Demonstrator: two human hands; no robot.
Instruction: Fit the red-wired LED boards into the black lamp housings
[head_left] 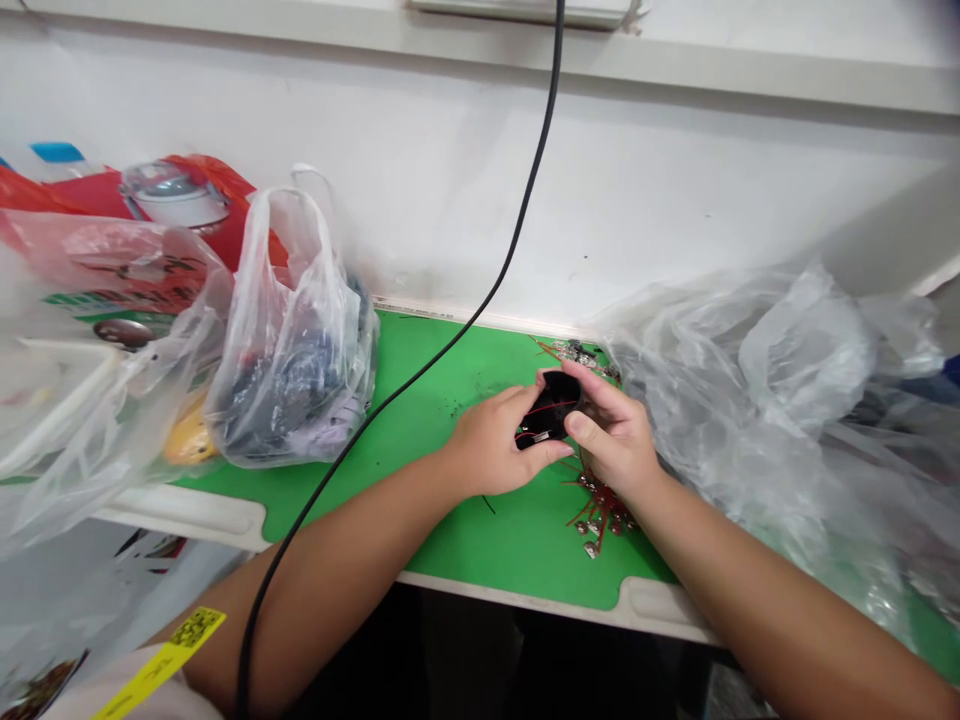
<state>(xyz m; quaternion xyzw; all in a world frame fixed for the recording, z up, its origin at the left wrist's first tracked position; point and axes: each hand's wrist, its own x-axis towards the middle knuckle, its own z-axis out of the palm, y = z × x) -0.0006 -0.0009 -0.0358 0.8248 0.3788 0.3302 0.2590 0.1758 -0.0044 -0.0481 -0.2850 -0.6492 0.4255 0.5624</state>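
Nearest risk was the black cable, which crossed in front of the left forearm; contact couldn't be told, but a careless arm lift could have snagged it; next, the near pile of wired metal pieces lay just beside the right wrist, so a sweep could have scattered or tangled it; farther in, the black part was held over the green mat, clamped between left hand and right hand, thumbs at its open side; too hard a squeeze or a slipping thumb could have pinched the thin red wire inside, or tugged it loose.

Counts, near to far: cable, one; near pile, one, pieces overlapped, no sure number; black part, one, in both hands; far pile, one, partly hidden, pieces uncountable; knotted clear bag at left, one; crumpled clear plastic at right, number of sheets unclear.
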